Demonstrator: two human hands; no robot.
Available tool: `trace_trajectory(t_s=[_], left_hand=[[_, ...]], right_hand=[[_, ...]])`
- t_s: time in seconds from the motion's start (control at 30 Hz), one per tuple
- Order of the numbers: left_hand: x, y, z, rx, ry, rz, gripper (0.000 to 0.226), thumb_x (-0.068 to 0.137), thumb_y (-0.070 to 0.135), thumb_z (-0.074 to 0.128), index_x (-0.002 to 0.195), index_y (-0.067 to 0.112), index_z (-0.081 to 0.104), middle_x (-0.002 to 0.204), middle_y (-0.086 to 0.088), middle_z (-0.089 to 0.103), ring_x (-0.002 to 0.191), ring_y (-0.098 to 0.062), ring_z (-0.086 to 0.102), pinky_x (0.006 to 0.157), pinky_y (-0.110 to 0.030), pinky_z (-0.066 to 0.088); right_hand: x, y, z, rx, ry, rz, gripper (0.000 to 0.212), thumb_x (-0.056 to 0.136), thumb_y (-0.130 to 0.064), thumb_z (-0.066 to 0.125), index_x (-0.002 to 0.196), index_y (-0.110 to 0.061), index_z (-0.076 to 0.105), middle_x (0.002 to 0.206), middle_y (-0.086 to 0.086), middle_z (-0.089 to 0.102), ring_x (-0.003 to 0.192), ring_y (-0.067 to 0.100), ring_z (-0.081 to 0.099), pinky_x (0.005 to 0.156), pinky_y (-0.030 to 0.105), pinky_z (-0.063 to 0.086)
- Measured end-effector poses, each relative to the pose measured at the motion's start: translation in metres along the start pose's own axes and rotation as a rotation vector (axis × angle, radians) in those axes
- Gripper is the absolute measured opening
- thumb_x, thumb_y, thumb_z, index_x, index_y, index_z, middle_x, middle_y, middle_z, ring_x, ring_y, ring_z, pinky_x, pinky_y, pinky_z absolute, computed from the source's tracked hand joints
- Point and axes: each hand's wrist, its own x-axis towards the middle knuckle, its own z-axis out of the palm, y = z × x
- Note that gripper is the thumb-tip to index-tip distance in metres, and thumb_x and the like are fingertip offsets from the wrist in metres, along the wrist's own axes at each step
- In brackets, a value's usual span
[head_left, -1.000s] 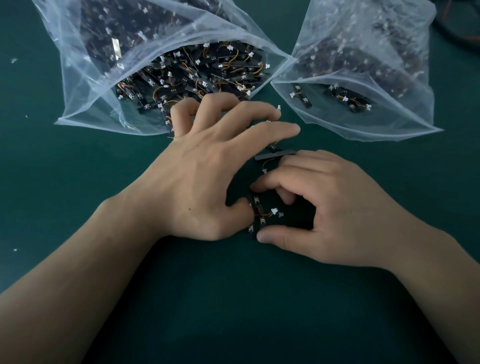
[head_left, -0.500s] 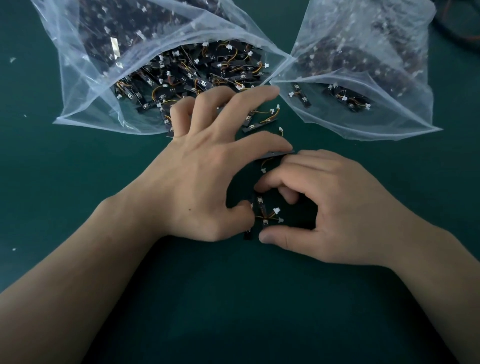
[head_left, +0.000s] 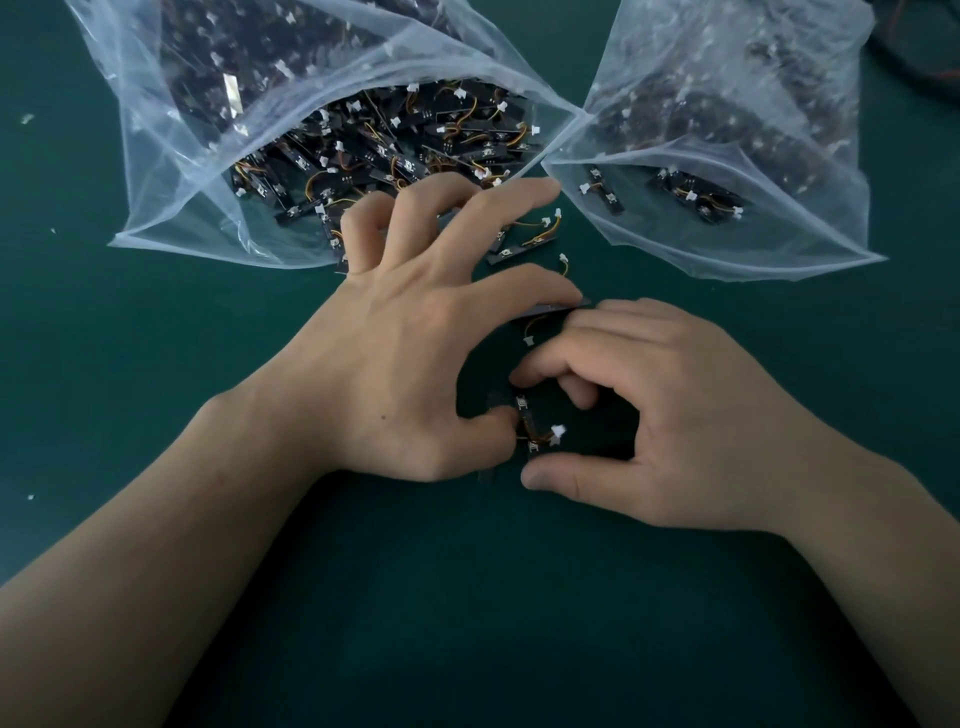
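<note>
Small black circuit boards with orange wires and white connectors are the parts here. A little bundle of them (head_left: 525, 427) lies on the green mat between my hands. My right hand (head_left: 685, 415) curls round it, index fingertip at its far end and thumb at its near end. My left hand (head_left: 410, 358) is spread wide; its thumb touches the bundle's left side and its index finger rests on a black strip (head_left: 550, 310). The strip's wire and connector (head_left: 528, 340) hang below it. Two more loose boards (head_left: 524, 243) lie beyond my left fingers.
An open clear bag (head_left: 171, 171) heaped with the same boards lies at the far left, its mouth toward my left hand. A second clear bag (head_left: 810, 228) at the far right holds more of them. Dark cables (head_left: 924, 47) cross the top right corner.
My left middle finger has stretched out toward the bags, uncovering the two loose boards near the bag mouth. My right hand and the bundle have barely moved.
</note>
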Motion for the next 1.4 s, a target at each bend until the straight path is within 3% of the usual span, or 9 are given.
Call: trace_trajectory(t_s=[0.27,0.43,0.57,0.67,0.83,0.97,1.1,1.23,1.4], left_hand=[[0.000,-0.002,-0.002,-0.033,0.034,0.004,0.059,0.068,0.042,0.048,0.120,0.031,0.072,0.162,0.005,0.040,0.142,-0.032,0.032,0.104,-0.050,0.020],[0.001,-0.005,-0.002,-0.134,0.251,-0.082,0.048,0.069,0.027,0.047,0.105,0.024,0.077,0.144,0.010,0.058,0.133,-0.026,0.043,0.103,-0.048,0.020],[0.002,-0.007,0.000,-0.204,0.413,-0.156,0.036,0.070,0.014,0.052,0.095,0.022,0.077,0.126,0.013,0.067,0.127,-0.018,0.051,0.103,-0.045,0.023],[0.002,-0.010,0.001,-0.237,0.467,-0.213,0.031,0.074,0.010,0.054,0.091,0.023,0.077,0.117,0.013,0.069,0.123,-0.012,0.054,0.104,-0.043,0.024],[0.003,-0.010,0.003,-0.220,0.401,-0.176,0.029,0.075,0.008,0.057,0.091,0.022,0.077,0.114,0.015,0.070,0.120,-0.014,0.057,0.099,-0.044,0.023],[0.003,-0.009,0.004,-0.207,0.383,-0.139,0.025,0.078,0.008,0.059,0.089,0.023,0.077,0.110,0.016,0.072,0.117,-0.013,0.059,0.097,-0.046,0.024],[0.002,-0.009,0.004,-0.202,0.403,-0.156,0.023,0.079,0.008,0.061,0.086,0.024,0.076,0.107,0.015,0.072,0.115,-0.012,0.060,0.096,-0.044,0.023],[0.002,-0.008,0.003,-0.204,0.402,-0.157,0.024,0.080,0.006,0.060,0.084,0.024,0.076,0.104,0.014,0.073,0.113,-0.013,0.061,0.096,-0.046,0.024],[0.002,-0.007,0.003,-0.210,0.394,-0.159,0.024,0.081,0.007,0.060,0.082,0.025,0.075,0.101,0.015,0.072,0.111,-0.012,0.061,0.097,-0.049,0.026]], right_hand=[[-0.001,0.001,0.000,-0.005,-0.007,-0.013,0.051,0.081,-0.066,0.075,0.111,-0.024,0.070,0.084,-0.015,0.048,0.078,0.008,0.047,0.078,0.036,0.044],[-0.001,0.001,0.000,-0.015,-0.009,-0.032,0.053,0.081,-0.067,0.074,0.114,-0.027,0.067,0.085,-0.016,0.047,0.078,0.006,0.045,0.077,0.031,0.041],[-0.005,0.000,0.000,0.062,0.038,0.025,0.057,0.079,-0.072,0.069,0.117,-0.032,0.054,0.088,-0.018,0.050,0.082,0.007,0.051,0.079,0.022,0.041],[-0.005,0.002,0.002,0.073,0.176,0.062,0.043,0.091,-0.056,0.067,0.120,-0.026,0.056,0.101,-0.016,0.056,0.094,0.006,0.055,0.083,0.029,0.046],[-0.001,0.009,0.001,0.035,0.348,0.050,0.034,0.108,-0.031,0.048,0.129,-0.012,0.065,0.137,-0.001,0.057,0.128,0.020,0.052,0.111,0.042,0.039],[-0.002,0.010,0.001,0.048,0.309,0.050,0.035,0.110,-0.026,0.042,0.131,-0.014,0.066,0.141,-0.003,0.057,0.134,0.018,0.049,0.112,0.048,0.037],[-0.001,0.008,-0.001,0.030,0.205,-0.021,0.028,0.100,-0.024,0.056,0.123,-0.018,0.070,0.132,-0.002,0.058,0.128,0.019,0.051,0.110,0.048,0.036],[0.000,0.005,-0.001,-0.052,0.046,-0.004,0.048,0.084,-0.023,0.069,0.132,-0.025,0.065,0.149,-0.004,0.047,0.142,0.017,0.037,0.117,0.044,0.026],[-0.002,0.003,-0.003,-0.045,-0.014,-0.014,0.050,0.083,-0.031,0.069,0.133,-0.029,0.064,0.154,-0.006,0.043,0.146,0.015,0.032,0.119,0.039,0.022]])
